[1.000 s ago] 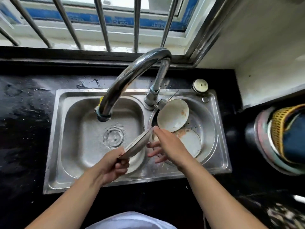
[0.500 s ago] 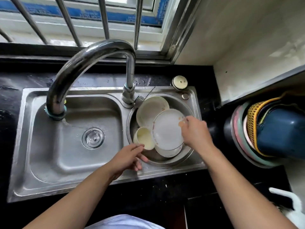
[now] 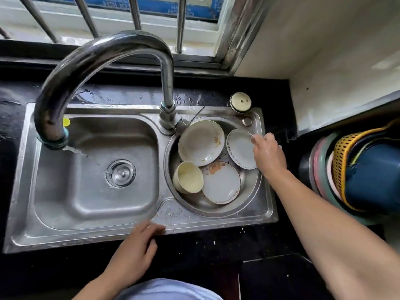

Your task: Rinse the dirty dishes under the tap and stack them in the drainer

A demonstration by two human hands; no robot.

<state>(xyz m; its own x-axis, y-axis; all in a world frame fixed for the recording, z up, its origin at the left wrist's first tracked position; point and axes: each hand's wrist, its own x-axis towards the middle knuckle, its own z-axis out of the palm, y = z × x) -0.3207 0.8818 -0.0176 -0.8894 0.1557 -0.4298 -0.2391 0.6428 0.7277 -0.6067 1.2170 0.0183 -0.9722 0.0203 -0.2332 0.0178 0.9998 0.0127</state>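
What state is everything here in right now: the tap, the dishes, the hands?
Tap: running into the left basin.
Bowl: stained, leaning in the drainer.
Small plate: tilted, right hand pinching its rim.
Cup: on its side.
Stained plate: face up.
Left hand: open, resting on the sink front edge.

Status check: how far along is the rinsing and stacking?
Done: the small plate looks clean. In hand: the right hand pinches its rim, leaning it in the round drainer basin. Left: the large bowl and flat plate show brown stains, and the cup lies on its side beside them. The tap runs into the left basin; the left hand rests on the sink rim.
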